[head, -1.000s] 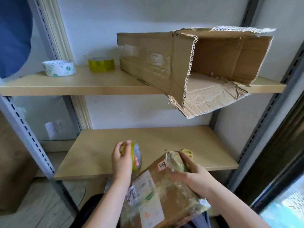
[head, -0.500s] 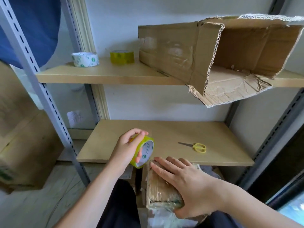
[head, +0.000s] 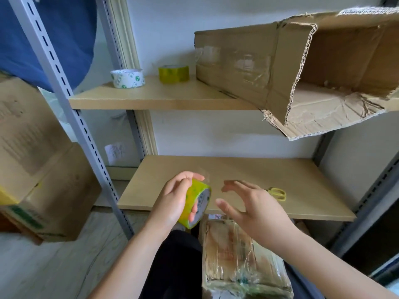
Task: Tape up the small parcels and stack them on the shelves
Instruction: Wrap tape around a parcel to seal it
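Big torn cardboard box lying on its side on the upper shelf, open end jutting past the edge; not the parcel in hand.

Lower shelf bare but for yellow scissors near its front right.

Small parcel resting on the lap, below the lower shelf's front edge. Brown, flattish, wrapped in crinkled clear film and old tape. Probably light and fairly stiff, though slick under that film; best gripped across the two long edges, not by the loose plastic at the near end.

Right hand above the parcel, not touching it, fingers spread and relaxed, holding nothing.

Left hand curled round the yellow-green tape roll, thumb on the near face, fingers over the rim. Light, rigid, easy to hold; free tape end not visible.

Two spare rolls on the upper shelf: white tape roll, yellow tape roll.
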The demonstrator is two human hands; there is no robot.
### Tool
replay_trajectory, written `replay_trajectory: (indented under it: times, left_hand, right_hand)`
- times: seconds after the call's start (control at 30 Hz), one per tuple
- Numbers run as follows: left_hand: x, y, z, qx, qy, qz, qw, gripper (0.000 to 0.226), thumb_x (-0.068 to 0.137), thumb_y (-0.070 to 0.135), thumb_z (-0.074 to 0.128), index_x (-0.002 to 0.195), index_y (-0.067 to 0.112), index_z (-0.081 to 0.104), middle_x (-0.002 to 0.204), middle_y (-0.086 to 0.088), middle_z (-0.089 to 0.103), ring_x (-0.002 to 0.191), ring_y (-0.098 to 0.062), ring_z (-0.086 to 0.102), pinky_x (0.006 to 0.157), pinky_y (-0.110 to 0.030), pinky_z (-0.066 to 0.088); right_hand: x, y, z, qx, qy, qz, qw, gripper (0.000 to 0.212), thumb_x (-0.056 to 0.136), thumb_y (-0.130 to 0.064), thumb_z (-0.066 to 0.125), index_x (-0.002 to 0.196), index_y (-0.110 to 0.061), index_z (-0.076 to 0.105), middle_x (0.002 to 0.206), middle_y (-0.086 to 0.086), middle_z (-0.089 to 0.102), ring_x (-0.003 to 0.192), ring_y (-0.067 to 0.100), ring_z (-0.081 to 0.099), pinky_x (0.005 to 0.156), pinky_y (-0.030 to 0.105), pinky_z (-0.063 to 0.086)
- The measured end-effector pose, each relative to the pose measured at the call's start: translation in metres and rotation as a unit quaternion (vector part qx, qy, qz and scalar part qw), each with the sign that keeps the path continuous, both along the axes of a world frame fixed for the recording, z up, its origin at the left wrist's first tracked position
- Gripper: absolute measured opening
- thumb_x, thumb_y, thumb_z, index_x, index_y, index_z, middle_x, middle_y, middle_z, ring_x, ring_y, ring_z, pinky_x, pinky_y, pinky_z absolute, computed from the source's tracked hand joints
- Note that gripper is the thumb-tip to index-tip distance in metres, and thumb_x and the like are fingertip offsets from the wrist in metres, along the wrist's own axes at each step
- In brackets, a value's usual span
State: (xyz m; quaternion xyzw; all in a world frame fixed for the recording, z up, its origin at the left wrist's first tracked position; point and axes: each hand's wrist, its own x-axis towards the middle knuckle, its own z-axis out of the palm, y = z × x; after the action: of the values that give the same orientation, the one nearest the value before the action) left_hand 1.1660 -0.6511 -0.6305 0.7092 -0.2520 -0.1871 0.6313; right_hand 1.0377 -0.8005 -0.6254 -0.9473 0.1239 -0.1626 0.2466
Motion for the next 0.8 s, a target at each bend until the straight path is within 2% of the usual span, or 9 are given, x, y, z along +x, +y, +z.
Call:
replay_trajectory:
  times: [0.1,0.2,0.27,0.33,0.4,0.53,0.63,0.73,0.8]
  left_hand:
    - [-0.004,0.001,0.008,0.021,-0.016,0.020,0.999,0.031,0.105,0.012,0.033,0.102,0.015,0.064,0.053,-0.008,0.053,0.040,-0.016,0.052,0.046,-0.025,0.045]
    - [-0.009,0.003,0.019,0.028,-0.006,0.029,0.999,0.030,0.104,0.009,0.036,0.094,0.019,0.062,0.058,0.007,0.062,0.043,0.007,0.055,0.044,-0.006,0.041]
    - [-0.013,0.007,0.028,0.036,0.007,0.029,0.999,0.027,0.103,0.009,0.038,0.098,0.015,0.064,0.068,0.002,0.065,0.044,0.006,0.054,0.046,-0.006,0.042]
    - [-0.019,0.013,0.034,0.043,0.033,0.023,0.998,0.025,0.102,0.010,0.039,0.109,0.007,0.063,0.071,-0.009,0.062,0.046,-0.008,0.056,0.050,-0.016,0.046]
    - [-0.024,0.020,0.038,0.031,0.074,0.009,0.997,0.026,0.102,0.008,0.039,0.117,-0.003,0.056,0.060,-0.013,0.058,0.043,-0.020,0.051,0.051,-0.024,0.044]
    - [-0.035,0.035,0.038,0.095,0.083,0.029,0.992,0.017,0.103,0.021,0.044,0.117,0.012,0.047,0.058,-0.006,0.061,0.049,-0.021,0.053,0.058,-0.031,0.046]
    - [-0.049,0.047,0.027,0.136,0.087,0.065,0.985,0.032,0.105,0.039,0.044,0.104,0.010,0.057,0.058,-0.002,0.063,0.058,-0.021,0.054,0.072,-0.038,0.049]
    - [-0.070,0.062,0.021,0.145,0.101,0.086,0.981,0.032,0.104,0.044,0.042,0.101,0.016,0.059,0.057,0.000,0.065,0.059,-0.020,0.057,0.076,-0.035,0.047]
    - [-0.085,0.073,0.015,0.143,0.132,0.076,0.978,0.026,0.105,0.038,0.044,0.101,0.016,0.058,0.055,-0.001,0.064,0.053,-0.018,0.057,0.071,-0.033,0.051]
  right_hand:
    - [0.038,0.006,0.011,0.065,-0.072,-0.042,0.994,0.059,0.083,-0.069,0.053,0.118,-0.023,0.063,0.111,-0.011,0.066,0.089,0.004,0.064,0.075,0.018,0.049]
    - [0.063,0.014,0.022,0.120,-0.089,-0.045,0.988,0.022,0.086,-0.038,0.074,0.100,-0.021,0.074,0.087,-0.007,0.071,0.077,0.006,0.065,0.068,0.016,0.045]
    - [0.067,0.023,0.027,0.112,-0.108,-0.055,0.986,0.003,0.084,-0.025,0.075,0.086,-0.023,0.077,0.076,-0.008,0.071,0.073,0.008,0.065,0.063,0.016,0.046]
    - [0.067,0.030,0.029,0.078,-0.110,-0.066,0.989,0.009,0.084,-0.022,0.072,0.078,-0.028,0.076,0.071,-0.009,0.070,0.069,0.010,0.065,0.064,0.023,0.052]
    - [0.064,0.038,0.027,0.043,-0.091,-0.068,0.993,0.013,0.084,-0.020,0.069,0.076,-0.029,0.075,0.071,-0.008,0.071,0.068,0.013,0.066,0.064,0.029,0.055]
    - [0.059,0.045,0.038,0.069,-0.078,-0.058,0.993,0.013,0.081,-0.016,0.074,0.073,-0.025,0.077,0.064,-0.014,0.065,0.067,0.007,0.064,0.064,0.022,0.053]
    - [0.061,0.049,0.050,0.084,-0.056,-0.030,0.994,0.009,0.080,-0.015,0.077,0.072,-0.017,0.079,0.066,-0.009,0.067,0.065,0.007,0.062,0.059,0.017,0.044]
    - [0.065,0.049,0.044,0.085,0.005,-0.033,0.996,0.011,0.079,-0.016,0.078,0.071,-0.010,0.078,0.076,0.001,0.074,0.075,0.014,0.067,0.066,0.021,0.050]
    - [0.069,0.037,0.042,0.069,-0.006,-0.080,0.994,0.012,0.079,-0.015,0.075,0.072,-0.005,0.077,0.076,0.010,0.074,0.077,0.024,0.069,0.068,0.029,0.056]
